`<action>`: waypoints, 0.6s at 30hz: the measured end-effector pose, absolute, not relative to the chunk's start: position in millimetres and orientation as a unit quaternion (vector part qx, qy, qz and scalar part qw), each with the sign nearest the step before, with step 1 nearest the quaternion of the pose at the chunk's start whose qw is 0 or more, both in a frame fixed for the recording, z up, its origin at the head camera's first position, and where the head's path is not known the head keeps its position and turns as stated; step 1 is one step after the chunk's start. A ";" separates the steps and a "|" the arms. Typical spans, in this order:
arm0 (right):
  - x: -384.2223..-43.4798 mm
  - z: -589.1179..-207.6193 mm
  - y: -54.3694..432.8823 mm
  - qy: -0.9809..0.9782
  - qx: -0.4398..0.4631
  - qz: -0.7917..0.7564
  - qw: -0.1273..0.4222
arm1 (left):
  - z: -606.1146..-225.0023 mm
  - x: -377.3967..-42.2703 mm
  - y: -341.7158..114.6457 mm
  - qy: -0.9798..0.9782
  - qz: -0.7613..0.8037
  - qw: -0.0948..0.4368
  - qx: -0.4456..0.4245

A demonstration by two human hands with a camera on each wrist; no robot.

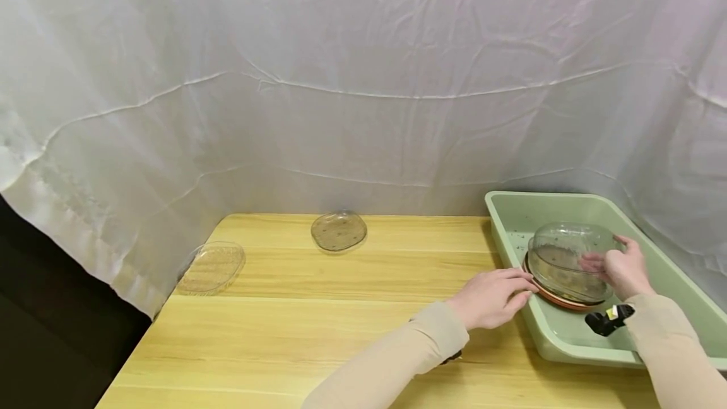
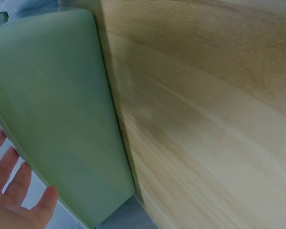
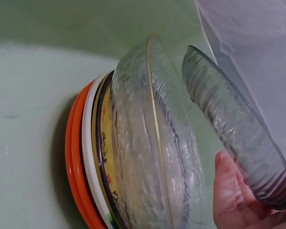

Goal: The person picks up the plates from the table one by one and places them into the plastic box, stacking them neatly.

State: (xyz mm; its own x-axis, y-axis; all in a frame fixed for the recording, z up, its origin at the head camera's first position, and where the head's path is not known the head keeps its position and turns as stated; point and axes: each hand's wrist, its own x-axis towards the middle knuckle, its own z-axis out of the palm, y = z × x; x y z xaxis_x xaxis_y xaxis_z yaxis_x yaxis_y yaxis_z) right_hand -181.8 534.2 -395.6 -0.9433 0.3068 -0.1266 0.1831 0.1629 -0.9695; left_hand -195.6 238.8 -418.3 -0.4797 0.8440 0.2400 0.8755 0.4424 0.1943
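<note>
In the right wrist view, my right hand (image 3: 238,195) pinches a clear ribbed glass dish (image 3: 233,129) by its edge. The dish is tilted and apart from the stack beside it. That stack has a clear glass bowl (image 3: 133,143) with a gold-coloured rim line, a yellow patterned plate (image 3: 106,129), a white plate (image 3: 88,138) and orange plates (image 3: 75,152). All of these are inside a green basin (image 1: 508,232). At the basin's near-left rim, my left hand (image 1: 491,297) reaches over the edge with relaxed fingers, its fingertips close to the stack.
Toward the back of the wooden table (image 1: 272,327) lies a brownish clear plate (image 1: 339,231). Another clear glass plate (image 1: 212,268) lies near the table's left edge. A pale curtain (image 1: 363,112) encloses the back and sides.
</note>
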 end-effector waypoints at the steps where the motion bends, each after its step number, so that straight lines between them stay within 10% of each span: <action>1: -182.0 -396.0 534.5 -0.770 -0.164 0.615 0.049 | -418.4 -195.8 238.8 -0.848 -0.146 0.055 -0.507; 18: -185.4 -403.4 535.5 -0.801 -0.179 0.570 0.046 | -414.6 -193.1 235.5 -0.849 -0.146 0.053 -0.505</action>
